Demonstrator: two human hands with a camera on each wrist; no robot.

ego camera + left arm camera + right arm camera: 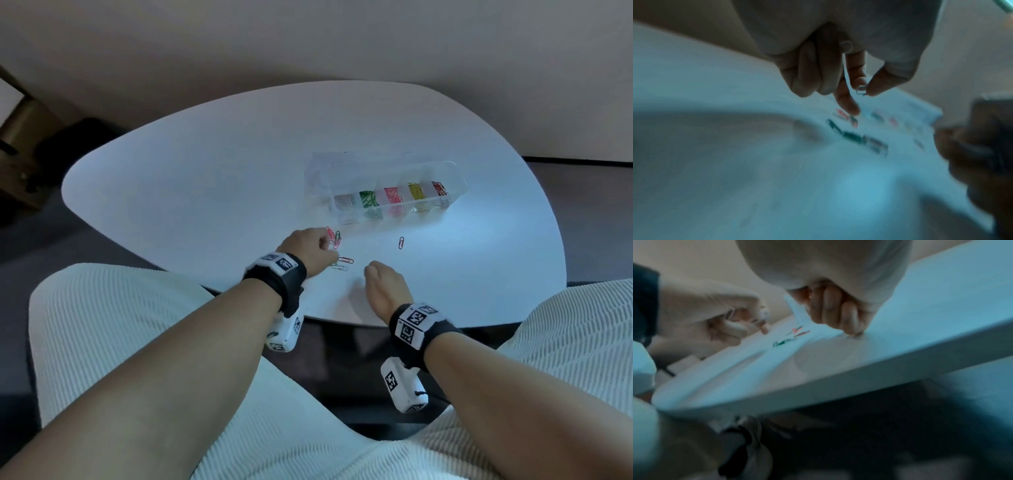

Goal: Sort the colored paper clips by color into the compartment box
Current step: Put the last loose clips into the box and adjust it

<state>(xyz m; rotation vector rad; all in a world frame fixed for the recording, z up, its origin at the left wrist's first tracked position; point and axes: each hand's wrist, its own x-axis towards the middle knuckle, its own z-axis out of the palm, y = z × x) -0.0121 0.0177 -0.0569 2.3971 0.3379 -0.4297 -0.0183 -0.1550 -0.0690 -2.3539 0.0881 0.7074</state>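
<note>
A clear compartment box lies on the white table, holding pale, green, pink, yellow and red clips in separate sections. Loose clips lie in front of it: a pink and green cluster, a red clip, a pale clip and a lone red clip. My left hand hovers over the cluster. In the left wrist view the left hand pinches a small pale clip between thumb and finger, another finger pointing down. My right hand has curled fingers, tips on the table; no clip shows in it.
A crumpled clear plastic bag lies behind the box's left end. The table's near edge runs just under my wrists, with my lap in pale ribbed cloth below. A dark floor and a wall surround the table.
</note>
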